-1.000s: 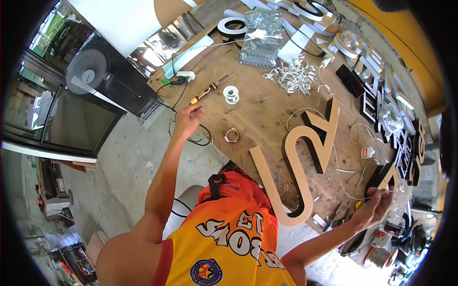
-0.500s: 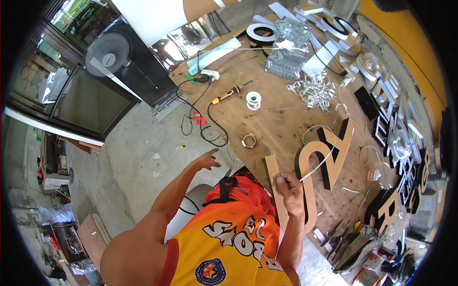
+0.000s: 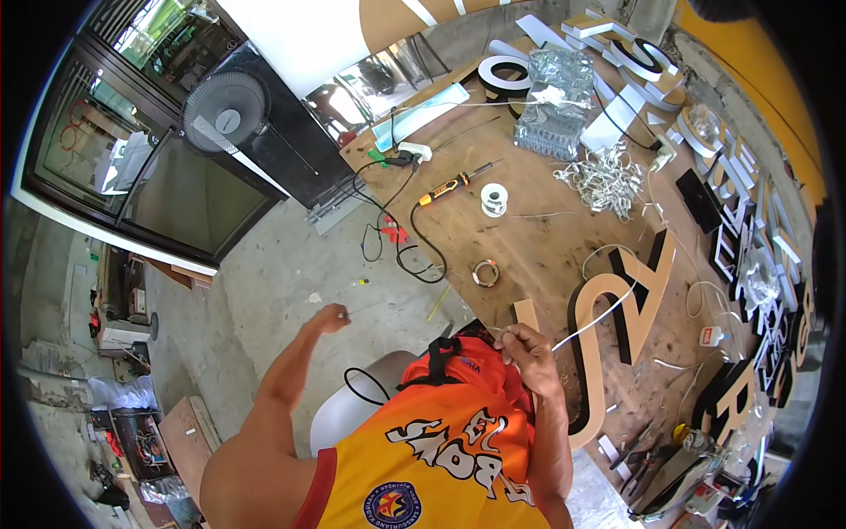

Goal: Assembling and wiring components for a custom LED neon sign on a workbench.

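Observation:
My right hand (image 3: 531, 360) is closed in a pinch on a thin white cable (image 3: 592, 324), whose short end sticks out past the fingertips. From there the cable runs over tan-faced, black-sided sign letters (image 3: 589, 388) lying on the wooden table (image 3: 538, 242). Away from the table, my left hand (image 3: 332, 318) hangs over the concrete floor with its fingers curled closed. Whatever they may hold is hidden. A small coil of wire (image 3: 485, 273) lies on the table beyond my right hand.
Farther back on the table are an orange-and-black soldering iron (image 3: 454, 184), a solder spool (image 3: 494, 200) and a heap of white wired modules (image 3: 604, 181). Several sign letters (image 3: 745, 264) line the right side. A black fan (image 3: 226, 110) stands at the far left.
My left hand has swung left, away from the table edge, and its spread fingers have curled closed. My right hand keeps its pinch on the cable. The whole view has shifted slightly.

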Available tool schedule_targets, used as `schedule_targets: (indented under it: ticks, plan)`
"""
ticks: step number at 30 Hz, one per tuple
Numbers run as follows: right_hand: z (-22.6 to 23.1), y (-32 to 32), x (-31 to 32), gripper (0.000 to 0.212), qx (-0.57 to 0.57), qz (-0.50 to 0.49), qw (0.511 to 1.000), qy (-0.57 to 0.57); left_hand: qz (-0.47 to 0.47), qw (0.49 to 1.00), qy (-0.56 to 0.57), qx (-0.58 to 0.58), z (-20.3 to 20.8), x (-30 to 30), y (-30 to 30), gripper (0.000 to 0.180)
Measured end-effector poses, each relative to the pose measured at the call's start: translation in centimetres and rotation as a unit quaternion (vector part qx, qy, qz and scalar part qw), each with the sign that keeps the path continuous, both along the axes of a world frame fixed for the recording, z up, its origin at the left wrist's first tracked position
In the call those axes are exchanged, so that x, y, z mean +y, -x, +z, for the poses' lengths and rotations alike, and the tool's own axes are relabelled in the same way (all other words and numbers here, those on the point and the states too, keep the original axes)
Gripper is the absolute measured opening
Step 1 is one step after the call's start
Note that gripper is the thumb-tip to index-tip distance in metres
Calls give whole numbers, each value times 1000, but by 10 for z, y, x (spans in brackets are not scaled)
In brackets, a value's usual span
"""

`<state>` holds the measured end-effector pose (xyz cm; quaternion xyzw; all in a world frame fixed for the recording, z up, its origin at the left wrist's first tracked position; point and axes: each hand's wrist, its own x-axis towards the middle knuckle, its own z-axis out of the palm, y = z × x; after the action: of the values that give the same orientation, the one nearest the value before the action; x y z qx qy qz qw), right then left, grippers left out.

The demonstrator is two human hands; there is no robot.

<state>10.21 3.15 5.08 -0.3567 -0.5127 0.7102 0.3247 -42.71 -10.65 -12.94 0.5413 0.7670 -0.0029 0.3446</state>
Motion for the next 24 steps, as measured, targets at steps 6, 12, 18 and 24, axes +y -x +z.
schedule_targets:
  ticks: [6,12,18,24]
  plan:
    - [8,-14,14,17,23,-75,995,56,174,970,-34,-166,108,-19,15,17]
    - [8,-12,15,17,80,-143,984,72,183,921,-178,-294,277,44,-53,35]
    - [19,-17,6,13,182,-219,957,48,-145,710,21,-689,325,130,-216,67]
    - [32,-46,-6,15,217,-272,936,53,-150,468,225,-842,268,179,-328,85]
